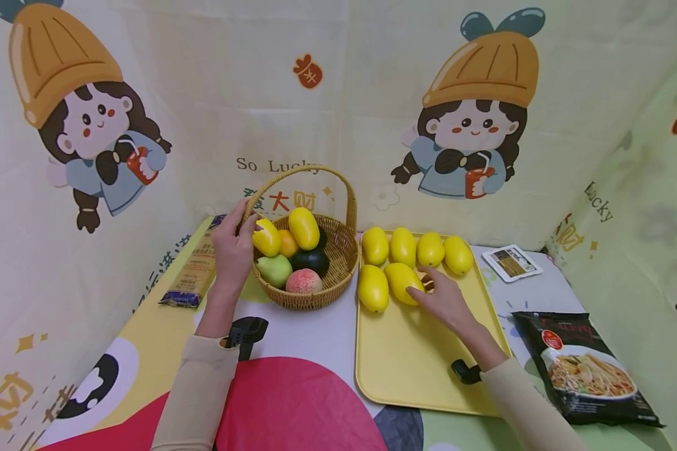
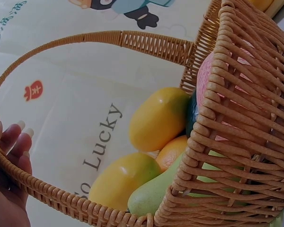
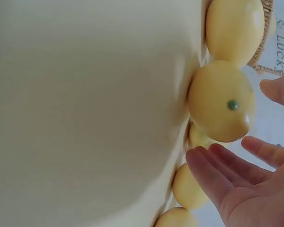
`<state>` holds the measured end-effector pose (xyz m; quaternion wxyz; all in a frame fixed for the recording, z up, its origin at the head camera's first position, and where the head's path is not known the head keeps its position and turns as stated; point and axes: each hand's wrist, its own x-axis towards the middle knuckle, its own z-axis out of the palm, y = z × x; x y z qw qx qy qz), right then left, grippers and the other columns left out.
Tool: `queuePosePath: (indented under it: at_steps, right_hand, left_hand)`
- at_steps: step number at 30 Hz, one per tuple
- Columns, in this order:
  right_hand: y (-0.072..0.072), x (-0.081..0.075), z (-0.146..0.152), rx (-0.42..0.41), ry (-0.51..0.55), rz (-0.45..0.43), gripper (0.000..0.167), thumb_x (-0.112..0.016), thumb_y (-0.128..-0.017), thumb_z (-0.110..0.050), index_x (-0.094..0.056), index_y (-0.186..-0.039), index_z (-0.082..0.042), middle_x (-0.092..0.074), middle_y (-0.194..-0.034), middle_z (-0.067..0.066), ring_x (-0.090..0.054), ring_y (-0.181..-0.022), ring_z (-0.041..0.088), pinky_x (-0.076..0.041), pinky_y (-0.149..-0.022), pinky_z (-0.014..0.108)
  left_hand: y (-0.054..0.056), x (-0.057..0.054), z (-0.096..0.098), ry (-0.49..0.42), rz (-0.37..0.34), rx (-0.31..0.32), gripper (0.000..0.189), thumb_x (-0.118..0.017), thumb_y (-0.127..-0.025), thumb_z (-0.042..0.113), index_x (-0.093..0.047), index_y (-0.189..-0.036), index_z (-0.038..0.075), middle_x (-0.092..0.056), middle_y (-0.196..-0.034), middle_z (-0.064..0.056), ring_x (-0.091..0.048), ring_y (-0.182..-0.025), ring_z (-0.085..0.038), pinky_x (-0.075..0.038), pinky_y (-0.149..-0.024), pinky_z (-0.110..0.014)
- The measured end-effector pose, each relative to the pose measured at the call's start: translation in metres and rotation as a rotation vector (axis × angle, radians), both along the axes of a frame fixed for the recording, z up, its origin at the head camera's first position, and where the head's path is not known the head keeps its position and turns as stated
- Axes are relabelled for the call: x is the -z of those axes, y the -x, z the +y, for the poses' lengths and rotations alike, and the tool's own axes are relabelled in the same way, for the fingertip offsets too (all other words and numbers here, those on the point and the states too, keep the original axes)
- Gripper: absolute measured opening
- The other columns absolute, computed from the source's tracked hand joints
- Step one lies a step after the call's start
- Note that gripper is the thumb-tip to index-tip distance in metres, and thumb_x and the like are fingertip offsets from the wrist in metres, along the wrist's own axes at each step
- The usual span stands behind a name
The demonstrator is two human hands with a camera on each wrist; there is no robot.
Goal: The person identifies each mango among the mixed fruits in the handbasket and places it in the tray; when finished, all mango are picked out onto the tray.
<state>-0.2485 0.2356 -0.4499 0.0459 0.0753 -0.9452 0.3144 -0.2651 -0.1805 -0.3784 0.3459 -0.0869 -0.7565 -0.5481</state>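
My left hand grips one side of the arched handle of a wicker basket, its fingers curled around the cane. Inside the basket lie two yellow mangoes, an orange, a green pear, a pink peach and dark fruit. My right hand is over a yellow tray, thumb and fingers spread around a yellow mango. In the right wrist view a gap shows between the thumb and this mango. Several more mangoes lie in two rows on the tray.
A black noodle packet lies right of the tray, and a small white pack sits behind it. On the left, a long tan packet lies beside the basket. Printed cloth walls rise behind and at both sides.
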Motion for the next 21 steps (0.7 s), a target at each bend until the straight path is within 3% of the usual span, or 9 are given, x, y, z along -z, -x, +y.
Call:
queuePosePath:
  at_steps: [12, 21]
  right_hand:
    - [0.012, -0.021, -0.018, -0.054, -0.029, 0.068, 0.061, -0.068, -0.091, -0.042, -0.050, -0.141, -0.010, -0.057, -0.137, 0.016, -0.054, -0.124, 0.035, -0.047, -0.104, 0.055]
    - [0.029, -0.037, -0.058, -0.123, -0.019, 0.137, 0.058, -0.068, -0.091, -0.037, -0.052, -0.141, -0.014, -0.055, -0.142, 0.012, -0.052, -0.129, 0.033, -0.045, -0.108, 0.053]
  left_hand:
    - [0.000, 0.000, -0.001, 0.009, 0.005, -0.010, 0.041, -0.054, -0.103, 0.022, -0.054, -0.144, 0.020, -0.067, -0.121, -0.013, -0.062, -0.087, -0.005, -0.057, -0.078, -0.017]
    - [-0.004, -0.003, 0.001, 0.016, -0.017, -0.015, 0.042, -0.053, -0.103, 0.027, -0.053, -0.145, 0.024, -0.068, -0.120, -0.011, -0.061, -0.088, -0.005, -0.059, -0.082, -0.026]
